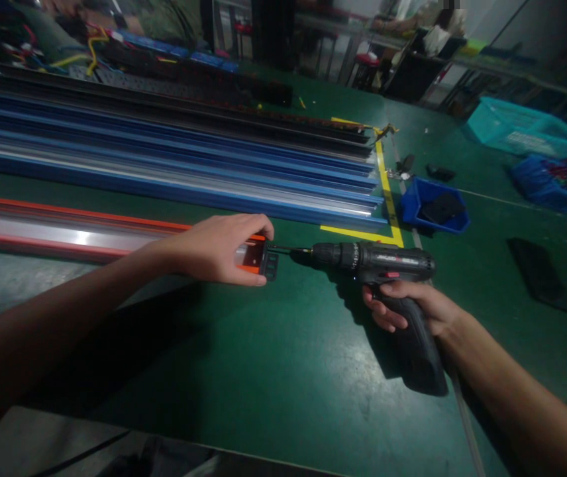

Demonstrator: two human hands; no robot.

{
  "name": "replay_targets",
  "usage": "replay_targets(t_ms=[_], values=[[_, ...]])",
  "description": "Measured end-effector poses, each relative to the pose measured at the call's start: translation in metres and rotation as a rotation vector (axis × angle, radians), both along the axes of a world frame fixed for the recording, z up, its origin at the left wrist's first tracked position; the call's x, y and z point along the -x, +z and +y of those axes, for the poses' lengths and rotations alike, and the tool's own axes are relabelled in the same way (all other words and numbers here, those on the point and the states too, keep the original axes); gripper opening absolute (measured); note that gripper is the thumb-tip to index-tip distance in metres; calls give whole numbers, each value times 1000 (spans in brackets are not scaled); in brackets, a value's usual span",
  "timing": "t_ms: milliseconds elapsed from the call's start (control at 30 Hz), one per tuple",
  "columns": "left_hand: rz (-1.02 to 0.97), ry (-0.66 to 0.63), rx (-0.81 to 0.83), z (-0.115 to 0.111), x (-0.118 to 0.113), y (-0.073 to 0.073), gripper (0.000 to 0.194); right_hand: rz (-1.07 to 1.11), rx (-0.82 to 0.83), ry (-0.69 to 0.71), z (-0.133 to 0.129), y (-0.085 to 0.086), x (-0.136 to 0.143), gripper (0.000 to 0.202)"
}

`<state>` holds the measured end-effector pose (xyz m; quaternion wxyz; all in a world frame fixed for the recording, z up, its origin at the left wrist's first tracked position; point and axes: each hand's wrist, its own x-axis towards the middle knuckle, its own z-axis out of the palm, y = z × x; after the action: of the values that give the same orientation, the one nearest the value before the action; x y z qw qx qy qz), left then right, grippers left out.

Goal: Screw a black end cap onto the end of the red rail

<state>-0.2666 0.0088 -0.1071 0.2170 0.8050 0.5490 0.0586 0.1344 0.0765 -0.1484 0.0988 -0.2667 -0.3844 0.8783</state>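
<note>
My left hand [221, 252] is wrapped over the right end of a long orange-edged metal profile [79, 232], thumb and fingers on either side of it. A small black end cap [270, 264] with square openings sits at that end, between the fingertips. My right hand [407, 305] grips the handle of a black cordless drill [377, 260], which points left. Its thin bit [288, 250] reaches the end cap's upper part; any screw there is too small to make out.
Several blue profiles [174, 169] lie behind, beside yellow tape [385, 185]. A blue bin [412, 205] holds dark parts. Farther right are a teal basket [522, 129], another blue bin [532, 182] and a flat black object [539, 271]. People are across the table.
</note>
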Motion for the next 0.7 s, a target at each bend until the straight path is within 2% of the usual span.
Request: replay_targets(t_ms=[700], values=[[-8,-7,-18,0,1,-1,66,34,5,14,1,-1,0,20]])
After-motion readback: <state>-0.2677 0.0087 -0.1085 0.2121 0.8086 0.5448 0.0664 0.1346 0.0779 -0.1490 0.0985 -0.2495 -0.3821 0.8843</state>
